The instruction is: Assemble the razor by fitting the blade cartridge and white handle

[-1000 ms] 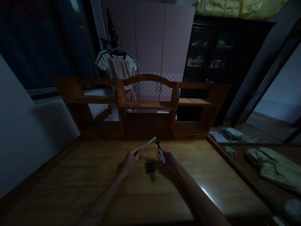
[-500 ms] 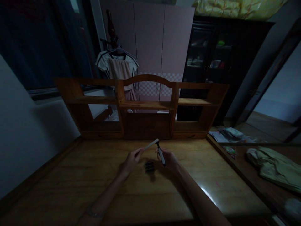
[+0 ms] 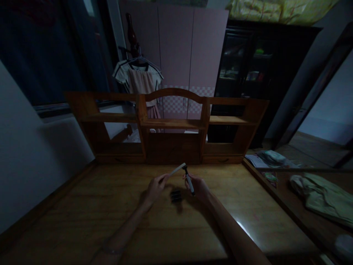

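Between the thumb and fingers of my left hand [image 3: 156, 188] is a slim pale stick [image 3: 177, 169], slanting up to the right; its exact kind cannot be made out. My right hand [image 3: 200, 187] is closed around the grey-and-black handle of a razor [image 3: 189, 182], its dark head pointing up and away from me. The stick's far end meets the razor's head, at or very close to touching. Below, between both hands, a small black ridged piece [image 3: 175, 196] rests on the wooden desk [image 3: 116, 206], blurred in the dim light.
A wooden shelf unit [image 3: 173, 123] with small drawers stands along the desk's back edge. Beyond the right rim lie papers [image 3: 264, 159] and a pale green cloth [image 3: 322, 197]. A wall [image 3: 44, 158] borders the left side. Hanging clothes [image 3: 142, 79] and wardrobes are farther back.
Both hands, the stick and the razor stay almost exactly where they were. The view has shifted very slightly.
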`<state>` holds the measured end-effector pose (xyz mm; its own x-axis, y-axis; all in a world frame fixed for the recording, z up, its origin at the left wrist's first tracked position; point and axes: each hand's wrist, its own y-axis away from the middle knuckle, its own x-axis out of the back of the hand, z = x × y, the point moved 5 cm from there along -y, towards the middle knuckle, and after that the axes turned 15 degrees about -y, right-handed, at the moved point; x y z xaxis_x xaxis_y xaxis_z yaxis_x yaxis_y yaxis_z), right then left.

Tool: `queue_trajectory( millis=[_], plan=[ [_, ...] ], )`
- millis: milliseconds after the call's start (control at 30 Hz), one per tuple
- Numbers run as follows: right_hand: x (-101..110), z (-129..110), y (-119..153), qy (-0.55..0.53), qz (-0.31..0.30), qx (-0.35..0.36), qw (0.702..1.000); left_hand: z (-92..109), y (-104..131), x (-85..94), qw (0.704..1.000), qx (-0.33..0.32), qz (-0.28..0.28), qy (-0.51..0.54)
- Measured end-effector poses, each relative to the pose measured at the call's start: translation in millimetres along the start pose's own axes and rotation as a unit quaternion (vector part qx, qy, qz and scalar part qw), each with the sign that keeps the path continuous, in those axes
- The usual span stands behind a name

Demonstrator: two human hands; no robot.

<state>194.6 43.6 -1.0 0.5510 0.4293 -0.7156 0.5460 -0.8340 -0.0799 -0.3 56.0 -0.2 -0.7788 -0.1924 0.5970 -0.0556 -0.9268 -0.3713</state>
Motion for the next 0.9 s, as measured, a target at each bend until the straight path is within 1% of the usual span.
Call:
queue_trajectory(
  millis=[100,233,333,467,633,767,833,900],
  plan=[
    [-0.9,0.5,0.9,-0.003,-0.001,-0.005,1.0,-0.7,0.0,2.2,1.0,0.001,0.018,0.001],
    [-2.5,0.1,1.6,-0.001,0.0,-0.002,1.0,3.5,2.0,2.0,1.0,-0.017,0.006,0.01],
    [-3.9,-1.4,1.7,0.001,0.0,0.006,1.0,2.4,2.1,2.0,1.0,-0.004,0.007,0.001],
    [-6.6,-2.6,2.9,0.002,0.002,0.002,1.0,1.5,1.6,5.6,1.0,0.005,0.027,0.003],
    [-6.4,-2.3,3.1,-0.002,0.005,0.004,1.0,6.5,2.2,1.9,1.0,-0.012,0.001,0.007],
    [-3.5,-0.3,0.6,0.019,0.005,0.0,1.0,2.4,0.2,3.2,1.0,0.008,0.019,-0.002],
    [-1.7,-1.6,0.1,0.056,0.026,0.022,0.998,-1.2,-1.2,5.9,0.999,0.028,0.027,0.023],
    [0.3,-7.1,1.8,0.137,0.077,0.082,0.984,-5.2,-2.4,7.3,0.995,0.063,0.016,0.072]
  ],
)
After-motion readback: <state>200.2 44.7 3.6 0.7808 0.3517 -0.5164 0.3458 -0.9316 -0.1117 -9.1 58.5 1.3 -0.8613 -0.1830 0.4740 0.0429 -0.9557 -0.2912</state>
